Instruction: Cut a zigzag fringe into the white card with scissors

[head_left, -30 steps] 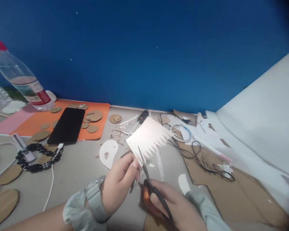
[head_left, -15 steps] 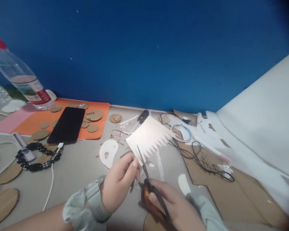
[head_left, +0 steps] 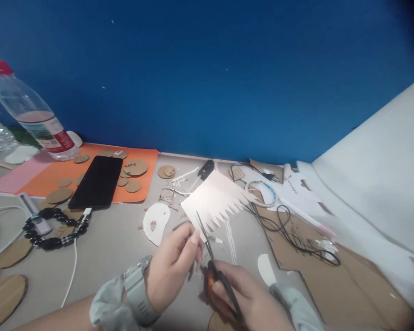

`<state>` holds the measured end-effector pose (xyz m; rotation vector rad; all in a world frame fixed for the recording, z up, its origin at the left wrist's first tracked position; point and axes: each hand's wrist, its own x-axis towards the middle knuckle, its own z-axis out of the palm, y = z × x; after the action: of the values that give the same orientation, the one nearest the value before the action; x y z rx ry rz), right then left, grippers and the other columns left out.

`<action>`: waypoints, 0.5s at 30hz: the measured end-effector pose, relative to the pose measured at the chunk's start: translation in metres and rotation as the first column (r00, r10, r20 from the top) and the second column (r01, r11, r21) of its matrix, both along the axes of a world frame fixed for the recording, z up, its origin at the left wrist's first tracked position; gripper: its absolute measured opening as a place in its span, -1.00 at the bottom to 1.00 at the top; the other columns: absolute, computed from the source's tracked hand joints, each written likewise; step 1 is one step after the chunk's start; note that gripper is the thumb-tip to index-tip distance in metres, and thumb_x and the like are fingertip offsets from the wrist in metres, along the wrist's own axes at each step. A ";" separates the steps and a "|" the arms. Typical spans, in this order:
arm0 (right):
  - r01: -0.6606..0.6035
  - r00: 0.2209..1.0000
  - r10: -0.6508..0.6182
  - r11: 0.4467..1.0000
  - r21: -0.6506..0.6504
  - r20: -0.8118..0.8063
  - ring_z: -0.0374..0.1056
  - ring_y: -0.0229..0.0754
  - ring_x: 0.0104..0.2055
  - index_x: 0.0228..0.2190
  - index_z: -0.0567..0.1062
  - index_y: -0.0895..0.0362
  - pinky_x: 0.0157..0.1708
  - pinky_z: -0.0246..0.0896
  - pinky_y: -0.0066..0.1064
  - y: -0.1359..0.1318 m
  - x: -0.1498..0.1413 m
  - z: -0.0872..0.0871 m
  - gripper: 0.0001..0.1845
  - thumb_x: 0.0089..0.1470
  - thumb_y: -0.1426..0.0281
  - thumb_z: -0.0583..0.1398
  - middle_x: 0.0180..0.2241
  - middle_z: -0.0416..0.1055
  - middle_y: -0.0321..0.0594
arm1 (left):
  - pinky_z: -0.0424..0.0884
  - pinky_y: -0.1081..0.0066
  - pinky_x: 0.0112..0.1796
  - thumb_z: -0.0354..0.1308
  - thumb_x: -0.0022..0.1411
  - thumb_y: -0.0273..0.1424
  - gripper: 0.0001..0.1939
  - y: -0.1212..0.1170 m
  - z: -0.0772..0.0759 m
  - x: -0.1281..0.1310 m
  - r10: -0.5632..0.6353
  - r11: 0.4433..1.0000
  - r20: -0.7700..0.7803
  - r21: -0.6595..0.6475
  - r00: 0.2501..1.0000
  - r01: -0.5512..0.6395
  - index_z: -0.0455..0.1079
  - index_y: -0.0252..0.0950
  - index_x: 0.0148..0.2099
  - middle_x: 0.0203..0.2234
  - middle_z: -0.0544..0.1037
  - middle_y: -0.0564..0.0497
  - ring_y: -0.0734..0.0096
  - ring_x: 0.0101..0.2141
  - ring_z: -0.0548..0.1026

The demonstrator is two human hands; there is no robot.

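Note:
A white sheet of paper [head_left: 207, 197] has a row of pointed, fringe-like cuts along its lower right edge. My left hand [head_left: 175, 262] is closed on the paper's lower corner, thumb on top. My right hand [head_left: 244, 294] grips a pair of scissors [head_left: 212, 250] by the dark handles, one with orange inside. The slim blades point up and away, at the paper's lower corner just beside my left fingers. On the table to the left of the paper lies a rounded white cutout [head_left: 157, 224] with a small brown mark.
A black phone [head_left: 96, 181] and several cardboard discs [head_left: 135, 168] lie on an orange sheet [head_left: 148, 184]. A bottle [head_left: 37, 115] stands at the left, behind a beaded bracelet [head_left: 53, 241]. Behind the paper lies a black-handled cutter [head_left: 206, 169]. Black cable [head_left: 290, 234] crosses cardboard [head_left: 331, 285] at right.
The whole view has shifted slightly, so things sit a little lower. Both hands keep their grips, and the scissors stay at the paper's lower corner.

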<state>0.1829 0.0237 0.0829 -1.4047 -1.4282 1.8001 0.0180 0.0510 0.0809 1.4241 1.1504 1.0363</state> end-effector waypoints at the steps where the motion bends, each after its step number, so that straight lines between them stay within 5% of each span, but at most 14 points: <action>1: 0.005 1.000 -0.005 1.000 0.001 0.019 0.06 -0.27 -0.52 -0.45 0.39 0.16 -0.43 0.16 -0.43 0.000 0.001 0.000 -0.49 -0.01 -0.07 0.12 -0.57 0.15 -0.36 | 0.18 0.49 -0.48 -0.17 0.37 -0.29 -0.64 0.000 0.000 0.000 -0.002 1.000 0.000 0.005 1.000 0.002 0.15 -0.25 -0.49 -0.63 0.24 0.16 0.53 -0.57 0.23; 15: -0.008 0.999 0.008 1.000 -0.009 0.051 0.05 -0.29 -0.54 -0.49 0.33 0.14 -0.42 0.21 -0.43 -0.001 -0.001 -0.002 -0.53 0.01 -0.05 0.13 -0.62 0.15 -0.38 | 0.18 0.50 -0.47 -0.17 0.37 -0.30 -0.64 -0.001 -0.001 -0.001 0.004 1.000 0.001 0.015 1.000 -0.004 0.15 -0.25 -0.49 -0.63 0.24 0.16 0.53 -0.57 0.23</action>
<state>0.1815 0.0225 0.0807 -1.4616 -1.4553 1.7893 0.0173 0.0500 0.0802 1.4336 1.1474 1.0503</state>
